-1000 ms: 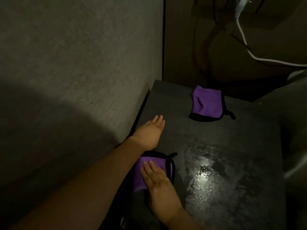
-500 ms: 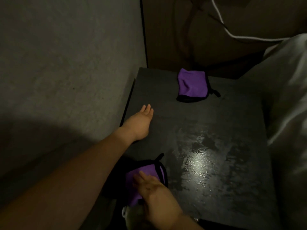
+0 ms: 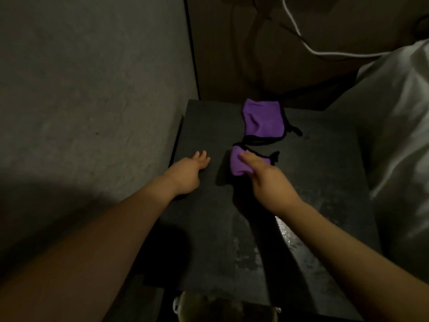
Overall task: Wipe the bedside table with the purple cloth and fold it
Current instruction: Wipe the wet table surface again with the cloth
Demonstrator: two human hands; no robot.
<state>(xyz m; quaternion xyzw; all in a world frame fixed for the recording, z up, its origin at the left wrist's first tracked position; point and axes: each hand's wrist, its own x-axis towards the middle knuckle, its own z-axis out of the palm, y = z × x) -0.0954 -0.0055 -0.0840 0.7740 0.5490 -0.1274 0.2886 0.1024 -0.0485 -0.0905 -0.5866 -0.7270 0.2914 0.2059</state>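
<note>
The dark bedside table (image 3: 325, 163) fills the middle of the view. A folded purple cloth (image 3: 238, 165) with black trim is in my right hand (image 3: 264, 175); the fingers lie over its top and the thumb pinches it from below, just above the tabletop. A second folded purple cloth (image 3: 263, 122) lies right behind it near the table's back edge, and the two nearly touch. My left hand (image 3: 189, 171) rests flat on the table's left part with straight fingers, apart from both cloths.
A grey wall (image 3: 92, 112) runs close along the table's left side. White bedding (image 3: 399, 135) presses against the right edge. A white cable (image 3: 301, 40) hangs behind the table. A wet sheen (image 3: 285, 233) marks the tabletop under my right forearm.
My right hand has carried the nearer purple cloth from the table's front edge to just in front of the far cloth. My left hand stays flat on the table.
</note>
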